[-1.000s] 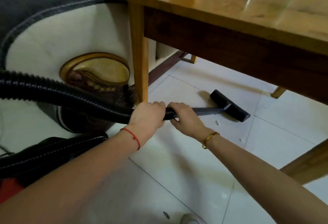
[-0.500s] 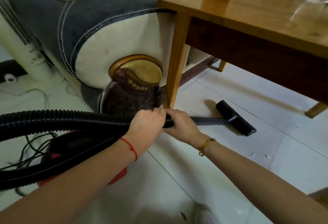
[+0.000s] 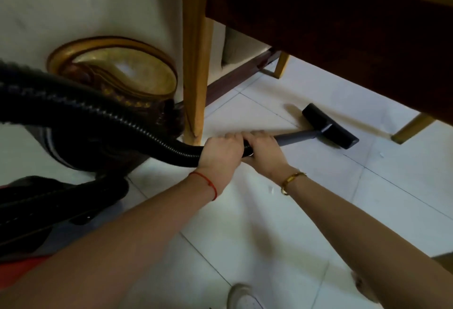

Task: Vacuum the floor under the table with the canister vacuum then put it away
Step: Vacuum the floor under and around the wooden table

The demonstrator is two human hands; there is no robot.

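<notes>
Nearest of all, a pale shoe toe (image 3: 241, 296) pokes in at the bottom edge on the white tiled floor (image 3: 282, 235), well short of the table leg (image 3: 195, 63) that everything else sits around. Two bare forearms reach forward from there over the tiles. To the near left of that leg lies the canister vacuum (image 3: 36, 215), dark on top with red showing at its lower side, resting on the floor. Its black ribbed hose (image 3: 98, 112) arcs up and over, then drops toward the foot of the leg. The left hand (image 3: 219, 153), a red string around its wrist, is wrapped tight around the end of the hose just in front of the leg's foot. Touching it on the right, the right hand (image 3: 266, 154), with a gold bangle at the wrist, is closed around the black cuff where the hose meets the grey wand (image 3: 296, 137). The wand runs low and to the right of the leg, ending in the black floor nozzle (image 3: 329, 126), which sits flat on the tiles under the dark wooden table (image 3: 331, 26). A small white scrap lies on the tile just right of the nozzle. Behind the leg on its left stands a cream sofa arm with a carved gold and brown scroll (image 3: 117, 73), and farther beyond the leg, under the table, two more pale wooden legs touch the floor.
</notes>
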